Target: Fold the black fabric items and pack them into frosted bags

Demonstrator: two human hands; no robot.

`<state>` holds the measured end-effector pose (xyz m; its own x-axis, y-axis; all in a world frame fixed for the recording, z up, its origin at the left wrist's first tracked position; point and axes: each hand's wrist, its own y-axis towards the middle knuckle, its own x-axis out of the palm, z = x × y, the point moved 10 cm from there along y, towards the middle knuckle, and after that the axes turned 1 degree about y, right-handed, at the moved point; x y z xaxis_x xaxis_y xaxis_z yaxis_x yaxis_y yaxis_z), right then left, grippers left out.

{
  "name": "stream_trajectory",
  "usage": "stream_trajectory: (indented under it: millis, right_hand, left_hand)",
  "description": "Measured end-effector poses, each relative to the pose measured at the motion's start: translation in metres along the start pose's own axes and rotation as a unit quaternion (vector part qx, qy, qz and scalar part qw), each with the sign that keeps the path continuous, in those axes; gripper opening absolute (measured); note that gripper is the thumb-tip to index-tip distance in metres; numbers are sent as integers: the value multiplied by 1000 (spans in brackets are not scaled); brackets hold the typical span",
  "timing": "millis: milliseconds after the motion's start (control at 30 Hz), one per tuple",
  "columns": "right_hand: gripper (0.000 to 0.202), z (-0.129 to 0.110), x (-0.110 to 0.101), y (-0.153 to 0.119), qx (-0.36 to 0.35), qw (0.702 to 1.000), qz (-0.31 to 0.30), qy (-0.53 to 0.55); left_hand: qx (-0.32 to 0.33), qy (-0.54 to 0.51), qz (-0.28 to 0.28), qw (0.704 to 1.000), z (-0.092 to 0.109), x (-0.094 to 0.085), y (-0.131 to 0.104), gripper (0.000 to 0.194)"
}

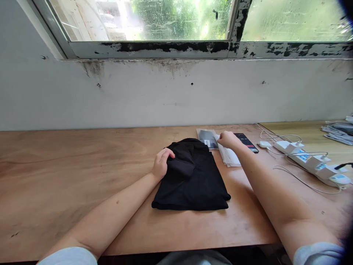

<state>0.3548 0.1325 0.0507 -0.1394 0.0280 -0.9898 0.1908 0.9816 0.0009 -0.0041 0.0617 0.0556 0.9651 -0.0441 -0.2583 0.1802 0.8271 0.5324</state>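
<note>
A black folded garment point(197, 184) lies on the wooden table in front of me, with a raised, rumpled patch at its upper left. My left hand point(162, 164) is at the garment's upper left edge, fingers together and curled onto the cloth. Farther right, my right hand point(228, 140) is closed over the upper end of some thin white plastic bags point(231, 158); its fingertips are partly hidden. Just left of that hand lies a clear packet point(207, 138) with dark contents and a small white label.
Behind my right wrist lies a black phone point(246, 142) with a lit screen. A white power strip point(311, 162) with plugs and loose cables takes up the right side. Bundled grey cables point(338, 132) sit at the far right. A wall with a window point(165, 22) bounds the wooden table point(68, 176).
</note>
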Motion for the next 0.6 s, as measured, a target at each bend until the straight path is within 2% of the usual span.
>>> stream_trajectory:
  millis: [133,300,467,533,600]
  right_hand:
    - [24,-10,11,-4,0,1000,-18,-17]
    - [39,1,19,-1,24,999,-21,-17]
    - [51,27,10,-1,61,994,86,-25]
    - [51,32,21,0,47,995,87,-16]
    - [50,31,38,3,8,998,57,3]
  left_hand:
    - [-6,5,2,1000,0,-1,0,44]
    - [-2,7,1,1000,2,-1,0,45]
    - [-4,11,2,1000,1,-1,0,46]
    - [-4,15,2,1000,1,-1,0,46]
    - [-5,18,3,1000,0,-1,0,46]
